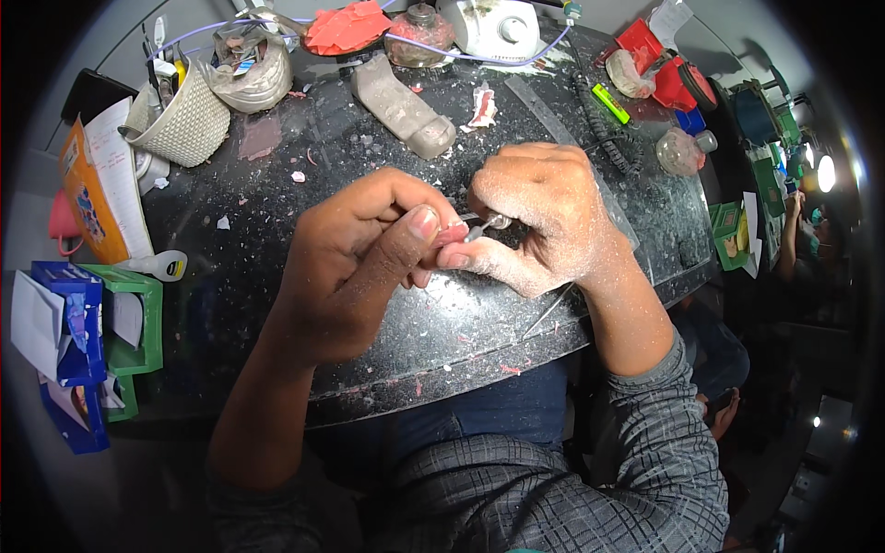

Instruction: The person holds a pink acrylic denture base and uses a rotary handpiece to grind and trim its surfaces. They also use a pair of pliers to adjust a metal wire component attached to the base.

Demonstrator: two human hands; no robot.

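My left hand (355,253) pinches a small pink piece (452,232), resembling denture acrylic, between thumb and fingers. Most of the piece is hidden by the fingertips. My right hand (558,207), dusted with white powder, is closed around a rotary handpiece (498,221); only its metal front end shows. The handpiece's grey grinding bur (475,234) points left and is at the pink piece, though I cannot tell whether they touch. Both hands are close together above the dark speckled table (249,304). Beneath my right wrist lies a thin metal rod (548,311).
Ahead lie a grey block (401,106), a ruler (544,111), a green marker (610,104) and a coiled cord (599,129). A white knobbed box (489,28) stands behind. Left are a woven basket (189,120) and blue and green trays (138,318). A glass jar (680,152) stands right.
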